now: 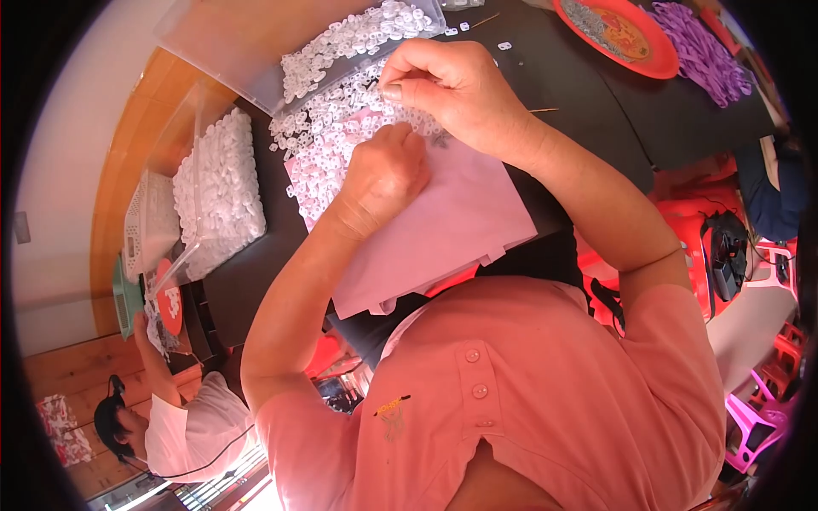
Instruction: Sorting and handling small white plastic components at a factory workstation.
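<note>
My left hand [388, 175] is closed, knuckles up, at the edge of a heap of small white plastic pieces [319, 175], each with dark markings or holes. Just beyond it and to the right, my right hand [452, 89] pinches thumb against index finger above the same heap. Whatever either hand holds is too small or hidden. Under the heap and my left wrist lies a pink sheet [452, 226], which reaches over the table's near edge. A few thin grey bits [439, 139] lie on it below my right hand.
A tilted clear bin [221, 60] with more white pieces stands behind the heap. Left is a clear box of white items [223, 187]. At the far right sit a red plate [656, 51] of grey bits and purple strips [699, 51]. Another person [196, 426] works at the left.
</note>
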Motion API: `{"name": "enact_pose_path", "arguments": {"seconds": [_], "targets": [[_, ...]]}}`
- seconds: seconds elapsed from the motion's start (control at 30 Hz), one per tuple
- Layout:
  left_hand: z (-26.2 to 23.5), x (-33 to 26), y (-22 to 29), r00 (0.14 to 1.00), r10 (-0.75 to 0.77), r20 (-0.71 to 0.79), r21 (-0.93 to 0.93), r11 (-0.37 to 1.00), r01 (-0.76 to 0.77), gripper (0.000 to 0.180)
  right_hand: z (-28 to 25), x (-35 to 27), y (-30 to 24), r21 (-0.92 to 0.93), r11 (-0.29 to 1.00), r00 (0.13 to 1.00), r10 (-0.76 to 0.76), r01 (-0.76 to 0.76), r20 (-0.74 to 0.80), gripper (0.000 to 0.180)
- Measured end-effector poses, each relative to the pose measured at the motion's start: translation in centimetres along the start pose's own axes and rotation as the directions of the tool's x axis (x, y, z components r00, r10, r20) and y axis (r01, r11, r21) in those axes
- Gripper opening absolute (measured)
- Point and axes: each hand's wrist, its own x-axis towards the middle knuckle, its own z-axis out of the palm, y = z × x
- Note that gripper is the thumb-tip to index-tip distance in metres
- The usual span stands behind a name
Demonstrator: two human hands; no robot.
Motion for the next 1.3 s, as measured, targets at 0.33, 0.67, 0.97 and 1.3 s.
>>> {"name": "enact_pose_path", "arguments": {"seconds": [0.33, 0.67, 0.97, 1.3], "targets": [[-0.9, -0.8, -0.8, 0.961, -0.252, -0.111, -0.300, 0.931, 0.209, 0.011, -0.4, 0.2, 0.1, -0.151, 0.989, 1.000, -0.002, -0.003, -0.028, 0.008], [-2.4, -3.6, -1.1, 0.941, -0.335, -0.054, -0.310, 0.901, 0.303, 0.014, 0.0, -0.1, 0.0, -0.118, 0.993, 0.999, -0.025, 0.022, -0.025, 0.006], [-2.7, -3.9, -0.3, 0.946, -0.324, -0.007, -0.274, 0.911, 0.310, 0.011, 0.5, -0.4, 0.0, -0.144, 0.989, 0.999, -0.043, 0.043, 0.002, 0.003], [-1.5, -1.1, 1.4, 0.976, -0.219, 0.021, -0.032, 0.975, 0.219, 0.009, 0.2, -0.3, -0.1, -0.123, 0.992, 1.000, -0.022, 0.023, 0.010, 0.003]]}}
